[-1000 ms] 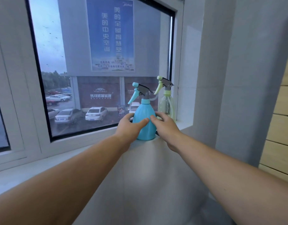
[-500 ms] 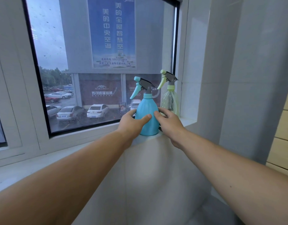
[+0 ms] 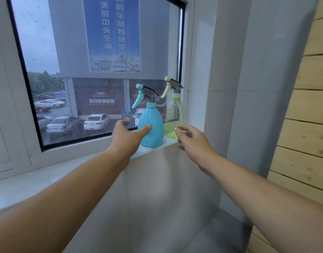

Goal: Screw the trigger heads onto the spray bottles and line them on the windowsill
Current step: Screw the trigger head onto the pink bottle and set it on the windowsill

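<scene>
A blue spray bottle with a blue-and-grey trigger head stands upright on the white windowsill. Right beside it, in the sill's right corner, stands a clear green spray bottle with a green-and-grey trigger head. Both nozzles point left. My left hand hovers open just left of the blue bottle, thumb overlapping its lower side; whether it touches I cannot tell. My right hand is off the bottles, fingers loosely curled, in front of the green bottle's base.
The window pane rises directly behind the bottles. A white tiled wall closes the sill on the right, with wooden panelling further right. The sill runs on to the left.
Both hands were clasped around the blue bottle's body; now they have let go and drawn apart, the left to the left and the right to the right. The bottle stays standing.
</scene>
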The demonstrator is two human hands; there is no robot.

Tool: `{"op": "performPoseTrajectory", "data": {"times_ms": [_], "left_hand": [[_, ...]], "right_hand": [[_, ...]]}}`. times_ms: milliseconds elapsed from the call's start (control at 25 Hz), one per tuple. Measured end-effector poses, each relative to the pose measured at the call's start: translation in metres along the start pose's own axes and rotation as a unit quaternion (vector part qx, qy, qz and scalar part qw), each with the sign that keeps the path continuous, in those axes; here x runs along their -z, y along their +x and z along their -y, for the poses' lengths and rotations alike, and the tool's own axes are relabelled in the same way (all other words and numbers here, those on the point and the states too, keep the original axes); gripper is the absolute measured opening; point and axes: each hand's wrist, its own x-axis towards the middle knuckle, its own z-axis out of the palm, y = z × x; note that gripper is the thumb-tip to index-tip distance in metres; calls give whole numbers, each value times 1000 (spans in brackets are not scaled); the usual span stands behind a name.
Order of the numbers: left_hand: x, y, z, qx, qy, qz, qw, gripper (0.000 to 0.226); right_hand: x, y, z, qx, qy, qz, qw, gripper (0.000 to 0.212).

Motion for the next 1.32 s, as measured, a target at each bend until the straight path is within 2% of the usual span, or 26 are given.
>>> {"op": "performPoseTrajectory", "data": {"times_ms": [160, 240, 360, 480, 600, 720, 800, 920, 1000, 1200, 1320], "left_hand": [[-1, -63, 12, -40, -36, 20, 998, 47], [-19, -97, 33, -31, -36, 84, 995, 30], [-55, -137, 84, 60, -15, 214, 975, 18], [-88, -178, 152, 167, 37, 311, 935, 29], [-108, -219, 215, 246, 103, 354, 896, 34], [-125, -251, 277, 281, 203, 385, 856, 34], [-130, -262, 309, 298, 258, 385, 834, 47], [-137, -265, 355, 334, 286, 359, 823, 75], [-141, -264, 384, 346, 308, 345, 816, 87], [-147, -263, 435, 380, 297, 336, 809, 86], [-153, -264, 454, 404, 283, 347, 798, 89]], "right_hand": [[37, -59, -25, -21, 21, 3, 1000, 10], [54, -94, -47, -38, 7, 15, 999, 3], [74, -144, -92, -74, -25, 38, 996, 4], [90, -191, -162, -144, -77, 49, 985, 8], [98, -234, -232, -232, -124, 74, 962, 23], [103, -267, -296, -318, -145, 99, 932, 36], [103, -281, -334, -355, -145, 106, 918, 41], [91, -288, -378, -395, -131, 112, 902, 44], [79, -283, -402, -417, -130, 104, 893, 47], [40, -260, -451, -414, -136, 89, 895, 43], [20, -248, -484, -414, -172, 103, 888, 57]]}}
